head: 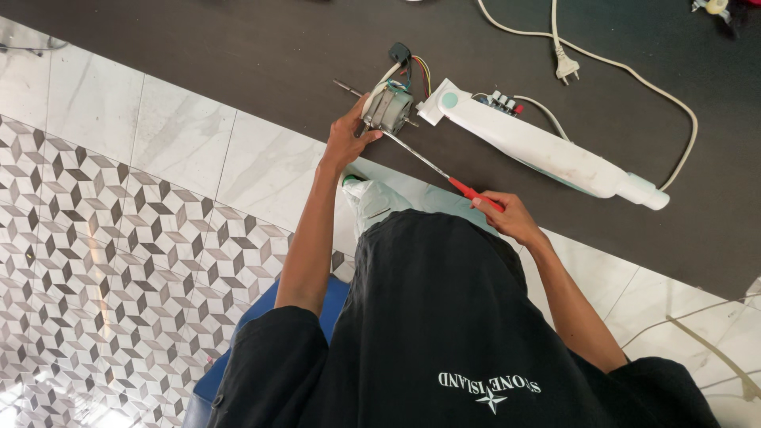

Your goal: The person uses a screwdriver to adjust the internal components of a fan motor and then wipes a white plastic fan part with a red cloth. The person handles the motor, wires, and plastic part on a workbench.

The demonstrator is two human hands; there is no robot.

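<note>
My left hand (346,135) grips a small grey electric motor (388,107) on the dark mat, its shaft sticking out to the left. Coloured wires (422,70) run from the motor to a black part (399,53). My right hand (511,215) holds the red handle of a long screwdriver (432,166), whose metal tip reaches the motor's lower side. A white plastic fan housing (547,150) with a small switch board (501,101) lies right of the motor.
A dark mat (238,55) covers the upper floor. A white power cord with plug (564,67) loops at the top right. Marble and patterned tiles (95,222) lie to the left. A blue seat (261,333) is under me. Thin cables (697,325) cross the lower right.
</note>
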